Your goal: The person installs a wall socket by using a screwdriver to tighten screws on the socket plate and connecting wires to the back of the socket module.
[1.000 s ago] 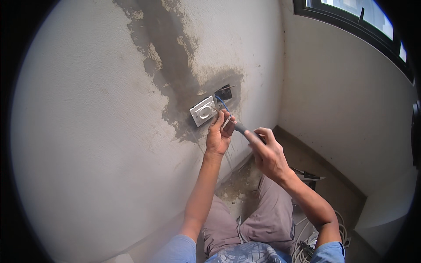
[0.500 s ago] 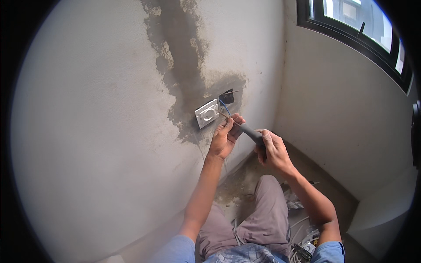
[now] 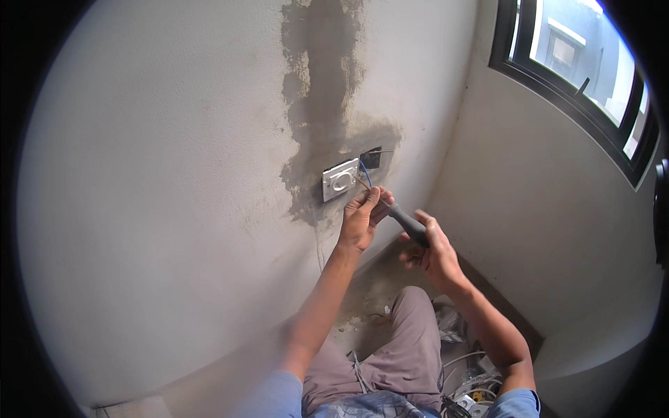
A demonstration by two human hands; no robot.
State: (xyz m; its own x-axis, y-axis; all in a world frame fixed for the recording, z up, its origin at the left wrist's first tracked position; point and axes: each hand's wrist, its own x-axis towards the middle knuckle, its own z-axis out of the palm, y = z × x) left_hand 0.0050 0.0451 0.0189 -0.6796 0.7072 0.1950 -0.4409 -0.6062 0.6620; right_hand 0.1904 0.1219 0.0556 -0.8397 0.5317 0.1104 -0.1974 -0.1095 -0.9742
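Observation:
A screwdriver (image 3: 408, 224) with a dark grey handle slants down from the right edge of a white wall socket frame (image 3: 341, 181). The thumb and fingers of my left hand (image 3: 362, 217) pinch its thin shaft near the tip. My right hand (image 3: 437, 256) is loosened around the butt of the handle, its fingers spread and slightly blurred. Behind the tip, a blue wire (image 3: 365, 172) runs from a dark square wall box (image 3: 371, 159) toward my left fingers. The screw under the tip is too small to make out.
Grey patched plaster (image 3: 326, 76) runs up the white wall above the socket. A black-framed window (image 3: 578, 87) is at the upper right. Cables and plastic bags (image 3: 481, 380) lie on the floor by my bent leg (image 3: 411, 341).
The view has shifted, so the wall and socket sit further right. My right fingers have opened from around the screwdriver handle; the left pinch stays on the shaft.

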